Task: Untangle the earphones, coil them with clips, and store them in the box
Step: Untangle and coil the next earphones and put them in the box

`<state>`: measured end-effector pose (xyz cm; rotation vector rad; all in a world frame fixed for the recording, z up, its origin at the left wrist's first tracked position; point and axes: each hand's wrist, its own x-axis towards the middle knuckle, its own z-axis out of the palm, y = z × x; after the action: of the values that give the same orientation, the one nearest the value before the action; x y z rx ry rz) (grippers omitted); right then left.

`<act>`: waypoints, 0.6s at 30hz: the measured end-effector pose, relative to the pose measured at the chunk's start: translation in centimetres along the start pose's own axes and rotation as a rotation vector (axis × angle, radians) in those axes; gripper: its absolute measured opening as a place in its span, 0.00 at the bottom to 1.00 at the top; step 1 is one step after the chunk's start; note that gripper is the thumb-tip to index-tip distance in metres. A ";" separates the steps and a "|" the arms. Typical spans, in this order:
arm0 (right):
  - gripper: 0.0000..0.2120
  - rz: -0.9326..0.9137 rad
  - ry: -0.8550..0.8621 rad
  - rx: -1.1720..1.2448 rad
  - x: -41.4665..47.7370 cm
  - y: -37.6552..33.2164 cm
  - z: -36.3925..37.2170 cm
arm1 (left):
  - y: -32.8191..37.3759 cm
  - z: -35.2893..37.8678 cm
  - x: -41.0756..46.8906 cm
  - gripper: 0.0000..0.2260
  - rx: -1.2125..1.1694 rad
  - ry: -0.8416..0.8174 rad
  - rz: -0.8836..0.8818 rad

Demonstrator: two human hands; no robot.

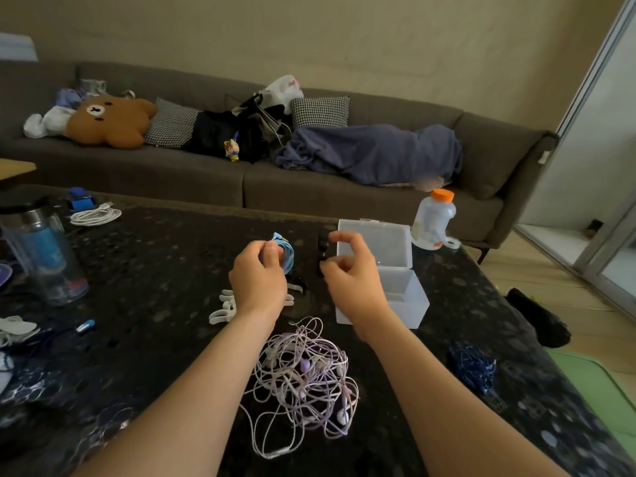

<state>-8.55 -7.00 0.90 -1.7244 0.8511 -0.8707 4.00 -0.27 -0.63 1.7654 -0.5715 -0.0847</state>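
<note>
On your dark table (155,256), the tangled white and purple earphones (303,376) lie between your forearms. The clear box (406,297) stands open behind your right hand (351,270), fingers curled; whether they pinch anything is unclear. Your left hand (258,273) grips a blue coiled earphone (285,251). White clips (223,306) lie beside that wrist.

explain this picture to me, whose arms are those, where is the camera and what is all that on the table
No machine here: these are a person's two bare arms, filmed by one wide camera worn on the head, looking down at a dark table. The left hand grips a coiled blue earphone cable. The right hand hovers by an open clear box; whether it pinches anything is unclear. Nearer lie a white and purple earphone tangle, white clips and a dark blue tangle.
</note>
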 end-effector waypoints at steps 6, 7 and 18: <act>0.25 0.040 -0.219 0.241 -2.1 -0.7 -2.0 | 1.9 0.9 -2.3 0.12 -0.018 -0.233 0.082; 0.27 0.024 -0.231 0.232 -2.3 -0.7 -2.3 | 2.2 1.2 -2.6 0.14 -0.013 -0.253 0.092; 0.14 0.016 -0.083 0.048 -3.6 -1.0 -4.8 | 4.0 1.7 -4.9 0.17 0.036 -0.376 0.141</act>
<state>-14.31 -5.86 2.53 -1.6977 0.7812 -0.7974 -2.19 -0.36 1.42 1.7483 -0.9724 -0.3143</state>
